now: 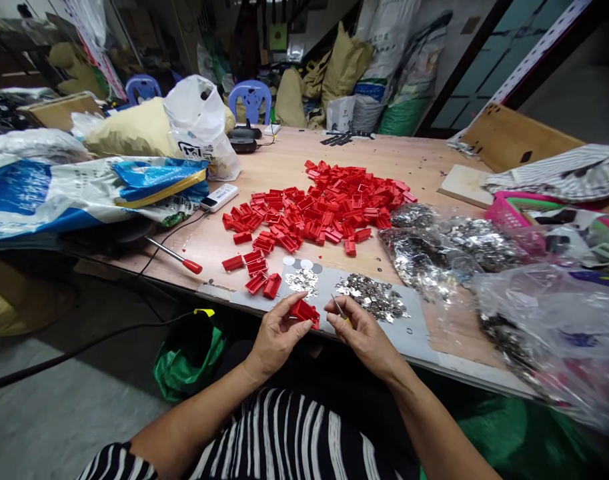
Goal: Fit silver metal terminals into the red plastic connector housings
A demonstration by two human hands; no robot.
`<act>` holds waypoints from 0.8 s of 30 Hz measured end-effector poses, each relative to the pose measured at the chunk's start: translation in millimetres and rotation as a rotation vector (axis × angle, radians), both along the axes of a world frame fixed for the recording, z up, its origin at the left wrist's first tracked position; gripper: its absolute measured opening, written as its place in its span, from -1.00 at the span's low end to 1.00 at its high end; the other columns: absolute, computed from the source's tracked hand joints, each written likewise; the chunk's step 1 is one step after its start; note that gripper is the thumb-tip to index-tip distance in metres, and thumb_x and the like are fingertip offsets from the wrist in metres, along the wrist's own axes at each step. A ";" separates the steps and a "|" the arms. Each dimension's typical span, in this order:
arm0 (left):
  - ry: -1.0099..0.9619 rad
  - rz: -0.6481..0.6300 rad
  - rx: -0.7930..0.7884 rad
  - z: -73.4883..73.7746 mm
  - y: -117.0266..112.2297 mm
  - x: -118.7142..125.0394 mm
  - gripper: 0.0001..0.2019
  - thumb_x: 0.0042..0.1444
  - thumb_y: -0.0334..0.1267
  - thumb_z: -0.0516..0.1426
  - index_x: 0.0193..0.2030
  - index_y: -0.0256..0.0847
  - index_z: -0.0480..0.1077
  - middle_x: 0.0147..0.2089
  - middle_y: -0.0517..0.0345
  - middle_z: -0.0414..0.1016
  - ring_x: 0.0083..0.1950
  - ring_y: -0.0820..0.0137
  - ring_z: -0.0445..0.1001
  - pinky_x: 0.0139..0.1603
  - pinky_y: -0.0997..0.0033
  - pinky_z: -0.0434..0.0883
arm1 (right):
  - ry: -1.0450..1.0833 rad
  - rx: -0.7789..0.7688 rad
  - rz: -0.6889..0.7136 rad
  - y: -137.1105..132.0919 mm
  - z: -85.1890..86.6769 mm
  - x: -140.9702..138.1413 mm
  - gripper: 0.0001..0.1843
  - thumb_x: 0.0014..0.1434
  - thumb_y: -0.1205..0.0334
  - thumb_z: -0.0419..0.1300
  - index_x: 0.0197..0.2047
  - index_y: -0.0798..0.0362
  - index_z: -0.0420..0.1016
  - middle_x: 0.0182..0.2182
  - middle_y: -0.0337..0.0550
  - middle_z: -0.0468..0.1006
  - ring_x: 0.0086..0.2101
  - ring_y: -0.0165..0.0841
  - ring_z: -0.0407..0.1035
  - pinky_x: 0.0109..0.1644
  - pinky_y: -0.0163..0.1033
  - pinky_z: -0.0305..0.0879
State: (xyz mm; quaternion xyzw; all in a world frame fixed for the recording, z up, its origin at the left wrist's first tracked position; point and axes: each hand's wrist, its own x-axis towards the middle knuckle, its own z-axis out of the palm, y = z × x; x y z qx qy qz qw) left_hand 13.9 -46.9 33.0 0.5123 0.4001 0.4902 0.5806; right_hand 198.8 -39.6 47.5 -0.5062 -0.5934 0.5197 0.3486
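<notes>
My left hand (279, 330) is closed around a small red plastic housing (305, 311) at the near edge of the table. My right hand (360, 332) pinches a thin metal tool with a yellow handle (341, 311), its tip pointing up and left, away from the red part. Just beyond my hands lie two small heaps of silver metal clips (371, 295) on a grey sheet (414, 327). A large pile of red plastic housings (324, 210) covers the middle of the wooden table (274, 167), with a few loose ones (257, 273) nearer to me.
Clear plastic bags of metal parts (454, 250) lie at the right, with a pink basket (509, 210) behind. A red-handled screwdriver (177, 257), a white power strip (219, 197) and printed sacks (84, 190) sit at the left. Blue chairs (251, 97) stand beyond the table.
</notes>
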 end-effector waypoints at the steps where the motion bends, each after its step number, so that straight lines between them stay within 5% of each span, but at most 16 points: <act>1: -0.002 -0.001 -0.001 -1.4 0.2 0.0 -0.53 0.08 -0.23 0.21 0.16 -0.18 0.33 0.02 0.03 0.47 -0.06 0.35 0.51 0.03 0.34 0.46 | -0.056 0.033 0.000 -0.7 -1.3 1.7 -0.78 0.25 0.02 0.08 -0.16 -0.01 0.33 -0.35 -0.29 0.32 -0.55 -0.52 0.10 -0.48 -0.34 0.11; 8: 0.327 0.042 0.245 -14.2 8.5 -8.0 -0.64 0.09 -0.34 0.17 0.06 -0.17 0.36 0.00 0.03 0.49 -0.03 0.33 0.49 0.04 0.29 0.45 | -0.433 0.301 -0.007 -3.3 -9.3 2.6 -0.72 0.28 0.15 0.01 -0.04 -0.02 0.47 -0.20 -0.09 0.47 -0.17 -0.26 0.37 -0.06 -0.16 0.27; 13: 0.574 0.027 0.445 -20.2 18.3 -14.5 -0.57 0.08 -0.45 0.13 0.12 -0.15 0.33 0.00 0.04 0.50 0.01 0.32 0.47 0.11 0.19 0.40 | -0.495 0.305 0.036 -2.3 -11.3 -4.3 -0.78 0.23 0.23 0.07 -0.09 -0.01 0.45 -0.25 -0.13 0.55 -0.27 -0.29 0.42 -0.15 -0.18 0.30; 24: 0.598 -0.067 0.448 -21.0 30.7 -19.0 -0.55 0.03 -0.45 0.17 0.11 -0.17 0.37 0.03 0.01 0.52 0.05 0.30 0.49 0.11 0.23 0.42 | -0.547 0.295 0.118 4.2 -9.1 -12.9 -0.83 0.19 0.32 0.08 -0.20 0.00 0.49 -0.29 -0.15 0.55 -0.29 -0.31 0.42 -0.19 -0.21 0.28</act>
